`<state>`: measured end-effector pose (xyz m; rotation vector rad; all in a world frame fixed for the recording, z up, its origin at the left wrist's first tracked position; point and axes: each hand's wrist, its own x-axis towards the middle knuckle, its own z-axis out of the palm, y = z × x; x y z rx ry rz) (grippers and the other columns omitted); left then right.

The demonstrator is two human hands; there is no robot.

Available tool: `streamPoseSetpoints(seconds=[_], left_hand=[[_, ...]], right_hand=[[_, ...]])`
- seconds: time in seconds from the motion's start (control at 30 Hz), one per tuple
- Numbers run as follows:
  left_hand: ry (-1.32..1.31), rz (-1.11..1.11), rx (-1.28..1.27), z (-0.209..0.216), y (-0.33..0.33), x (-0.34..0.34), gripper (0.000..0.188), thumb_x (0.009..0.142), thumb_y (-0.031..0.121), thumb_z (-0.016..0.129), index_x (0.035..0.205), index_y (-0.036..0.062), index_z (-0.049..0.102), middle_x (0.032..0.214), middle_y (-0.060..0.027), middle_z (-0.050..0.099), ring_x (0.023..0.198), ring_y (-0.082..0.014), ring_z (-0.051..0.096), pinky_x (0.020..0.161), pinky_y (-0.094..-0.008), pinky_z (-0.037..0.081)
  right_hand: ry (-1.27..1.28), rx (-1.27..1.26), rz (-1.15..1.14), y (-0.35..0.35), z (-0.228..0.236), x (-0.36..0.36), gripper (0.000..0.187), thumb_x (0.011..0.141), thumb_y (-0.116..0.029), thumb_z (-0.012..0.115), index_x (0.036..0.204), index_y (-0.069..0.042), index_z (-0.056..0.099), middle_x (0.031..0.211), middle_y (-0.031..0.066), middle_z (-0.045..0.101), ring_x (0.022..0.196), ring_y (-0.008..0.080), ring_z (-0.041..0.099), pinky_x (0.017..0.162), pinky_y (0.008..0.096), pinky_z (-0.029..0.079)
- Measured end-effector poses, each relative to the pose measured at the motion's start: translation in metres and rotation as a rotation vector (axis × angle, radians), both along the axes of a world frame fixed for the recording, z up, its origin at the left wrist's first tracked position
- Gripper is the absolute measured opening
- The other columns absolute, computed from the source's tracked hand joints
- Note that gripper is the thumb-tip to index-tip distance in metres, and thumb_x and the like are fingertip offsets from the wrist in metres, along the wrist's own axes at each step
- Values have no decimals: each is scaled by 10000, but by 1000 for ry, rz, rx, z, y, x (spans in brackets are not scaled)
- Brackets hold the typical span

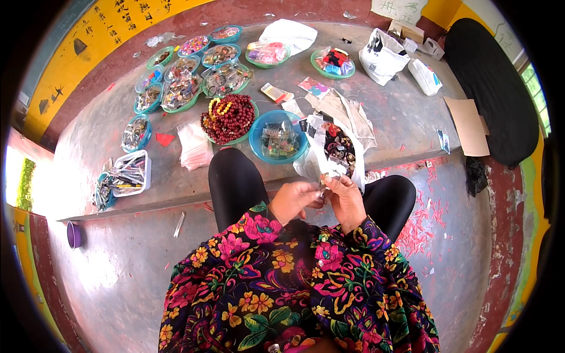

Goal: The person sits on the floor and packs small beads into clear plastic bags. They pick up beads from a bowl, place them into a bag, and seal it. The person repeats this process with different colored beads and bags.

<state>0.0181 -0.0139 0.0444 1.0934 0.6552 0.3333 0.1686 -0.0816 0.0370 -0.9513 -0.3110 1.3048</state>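
My left hand (293, 201) and my right hand (348, 204) meet in front of my knees, fingers closed and tips together. Between them is something small, too tiny to make out. Just beyond the right hand stands an open white plastic bag (315, 140), filled with dark beaded pieces (339, 147). Left of this bag, a blue basin (255, 141) holds small clear packets (280, 140). Strings of dark red beads, with a few yellow ones, form a heap (235, 120) in a green basin beside it. A stack of clear plastic bags (193, 146) lies farther left.
Several basins of small packed goods, such as one green basin (244, 88), crowd the far left of the concrete ledge (406, 117). Pens fill a white tub (147, 170). Cardboard (467, 123) lies at right. Red paper scraps (421, 226) litter the floor beside my right knee.
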Motion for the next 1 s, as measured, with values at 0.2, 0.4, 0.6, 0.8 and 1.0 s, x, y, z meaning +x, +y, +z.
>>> streamPoseSetpoints(seconds=[0.2,0.4,0.6,0.8,1.0], left_hand=[[-6,224,30,-16,13,-8,200,886,147,556,1000,-15,586,902,-78,658,639,-55,573,446,-169,400],[-50,267,-18,-2,21,-17,175,881,118,557,980,-23,590,885,-77,662,636,-49,559,450,-169,405],[57,60,197,3,24,-23,206,892,127,539,1020,-32,568,922,-79,656,736,-67,600,462,-159,414],[20,81,100,-2,24,-25,184,889,135,553,993,-15,579,903,-48,638,750,-79,612,461,-165,424],[-47,185,119,-6,20,-23,165,881,120,564,962,-20,596,876,-46,624,700,-68,584,465,-185,443]], right_hand=[[28,24,-26,-2,4,9,123,822,-163,648,851,-45,636,768,41,631,678,127,572,641,258,420],[-138,-31,23,-2,-8,21,120,812,-172,662,846,-59,639,761,38,640,701,121,576,665,257,408],[-199,-20,133,-2,-5,25,114,807,-132,663,849,-28,648,758,44,639,700,122,576,656,245,421],[-208,-16,60,-5,-9,25,91,807,-95,654,828,-7,645,772,54,638,687,117,562,657,233,422],[-170,-51,85,-3,-11,21,84,798,-77,654,856,-21,633,758,48,631,702,138,593,666,255,455]])
